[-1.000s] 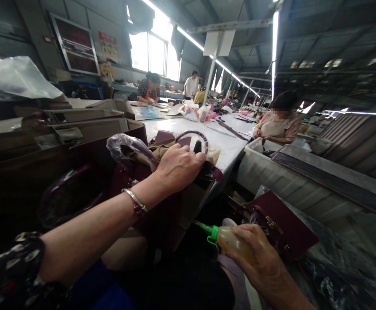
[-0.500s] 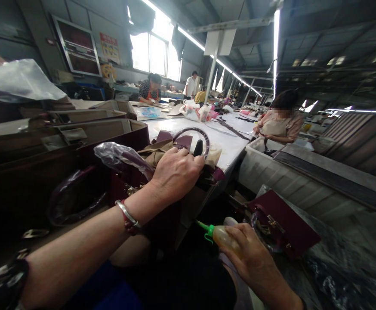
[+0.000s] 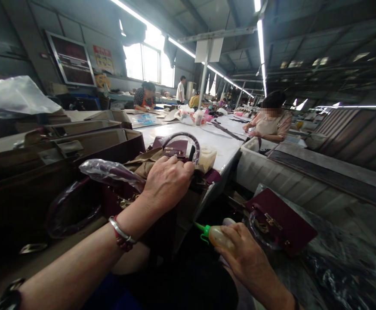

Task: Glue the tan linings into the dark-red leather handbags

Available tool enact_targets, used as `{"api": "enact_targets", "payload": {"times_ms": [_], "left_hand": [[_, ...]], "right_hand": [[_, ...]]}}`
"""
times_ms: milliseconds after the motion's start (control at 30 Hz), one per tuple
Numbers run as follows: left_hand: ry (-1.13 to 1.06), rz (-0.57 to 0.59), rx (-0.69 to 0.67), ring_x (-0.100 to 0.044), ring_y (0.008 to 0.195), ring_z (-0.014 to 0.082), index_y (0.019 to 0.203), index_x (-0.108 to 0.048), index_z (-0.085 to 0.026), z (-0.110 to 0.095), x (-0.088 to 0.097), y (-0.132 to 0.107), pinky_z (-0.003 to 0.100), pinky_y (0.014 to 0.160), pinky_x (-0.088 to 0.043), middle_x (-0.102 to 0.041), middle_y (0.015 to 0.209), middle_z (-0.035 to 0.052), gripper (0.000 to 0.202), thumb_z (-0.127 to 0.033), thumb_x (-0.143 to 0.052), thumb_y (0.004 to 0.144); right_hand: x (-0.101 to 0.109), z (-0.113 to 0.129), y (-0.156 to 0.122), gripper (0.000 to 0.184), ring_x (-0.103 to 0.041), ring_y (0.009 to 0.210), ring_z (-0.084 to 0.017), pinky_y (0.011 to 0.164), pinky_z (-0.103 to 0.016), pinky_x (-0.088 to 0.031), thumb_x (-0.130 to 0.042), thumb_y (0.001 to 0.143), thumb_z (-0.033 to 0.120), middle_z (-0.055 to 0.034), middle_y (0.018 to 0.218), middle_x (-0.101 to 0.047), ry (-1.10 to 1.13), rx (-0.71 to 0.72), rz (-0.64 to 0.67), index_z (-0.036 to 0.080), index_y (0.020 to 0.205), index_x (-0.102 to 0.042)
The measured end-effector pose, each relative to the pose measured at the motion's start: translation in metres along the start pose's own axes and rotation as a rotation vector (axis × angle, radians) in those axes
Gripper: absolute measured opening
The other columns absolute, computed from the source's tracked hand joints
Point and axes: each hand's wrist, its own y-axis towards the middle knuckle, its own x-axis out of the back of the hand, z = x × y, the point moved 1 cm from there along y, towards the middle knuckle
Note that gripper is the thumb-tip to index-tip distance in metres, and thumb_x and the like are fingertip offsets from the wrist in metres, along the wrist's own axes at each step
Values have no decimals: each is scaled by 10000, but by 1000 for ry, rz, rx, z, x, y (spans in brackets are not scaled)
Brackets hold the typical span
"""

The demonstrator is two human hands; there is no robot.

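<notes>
My left hand (image 3: 168, 178) is closed in a fist over the top of a dark maroon handbag (image 3: 109, 200). A black piece with a rounded end (image 3: 192, 153) sticks up out of that fist; its lower part is hidden. The bag's tan lining (image 3: 144, 163) bulges out beside the fingers, and a plastic-wrapped handle (image 3: 109, 170) lies left of the wrist. Lower right, my right hand (image 3: 242, 247) is wrapped round a squeeze bottle (image 3: 220, 237) of yellowish liquid. Its green nozzle (image 3: 204, 230) points left toward the bag's side, apart from it.
Several open bag bodies (image 3: 110, 144) stand at left. Another maroon bag (image 3: 281, 221) lies on plastic sheeting at right, below a large white bin (image 3: 249, 165). A long white table (image 3: 162, 129) runs away ahead. A co-worker (image 3: 270, 122) sits beyond the bin.
The whole view has shifted slightly, so most things appear a little further left. Both hands keep their grips, and the bottle still points left.
</notes>
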Motion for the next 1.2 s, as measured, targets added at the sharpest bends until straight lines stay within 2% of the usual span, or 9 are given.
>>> {"api": "enact_targets", "payload": {"times_ms": [100,233,333,433,633,800,1000,1200], "left_hand": [[1,-4,2,-591,672,238,736,-545,-194,-2,3,-2,351,609,-387,-615,636,47,104,-185,-493,826],[17,-26,-10,-570,633,231,724,-539,-199,-2,7,-10,349,600,-388,-591,614,41,110,-193,-494,824],[60,-135,-36,-554,621,221,708,-527,-202,4,9,-15,338,610,-395,-567,606,33,109,-205,-522,816],[147,-252,-74,-540,613,219,707,-525,-199,11,10,-14,332,606,-390,-538,586,23,129,-234,-530,831],[196,-339,-110,-516,618,209,738,-539,-190,10,8,-17,328,603,-356,-532,580,4,99,-214,-543,834],[177,-325,-98,-501,618,210,754,-542,-189,6,8,-28,335,603,-345,-538,597,10,99,-217,-532,849],[161,-285,-89,-499,627,207,809,-560,-174,6,11,-37,338,619,-354,-513,595,-1,62,-226,-550,843],[138,-237,-70,-503,632,208,812,-556,-179,1,15,-46,343,619,-361,-519,599,-7,58,-230,-564,839]], "right_hand": [[3,0,5,317,-561,914,-228,798,-403,-531,-592,841,207,-67,1017,-526,9,-23,-35,242,1142,-499],[2,3,8,300,-557,904,-223,797,-393,-529,-656,793,176,-60,980,-540,21,-50,54,226,1068,-546],[1,8,5,328,-556,946,-236,830,-406,-523,-692,758,156,-73,1017,-546,47,-80,75,220,1047,-553],[5,13,4,351,-559,949,-233,840,-408,-523,-696,755,151,-70,1031,-551,75,-92,38,228,1060,-542],[9,16,5,337,-575,917,-218,807,-380,-533,-698,744,149,-57,998,-568,79,-92,-11,229,1037,-554],[4,15,6,301,-569,927,-214,810,-366,-528,-681,756,175,-59,1000,-568,74,-88,-18,226,1026,-558],[-2,15,18,280,-545,902,-217,802,-382,-515,-687,786,200,-65,959,-540,9,-165,62,208,1037,-563],[-3,20,16,244,-547,857,-201,767,-343,-505,-695,778,198,-45,921,-530,40,-158,114,207,995,-583]]}}
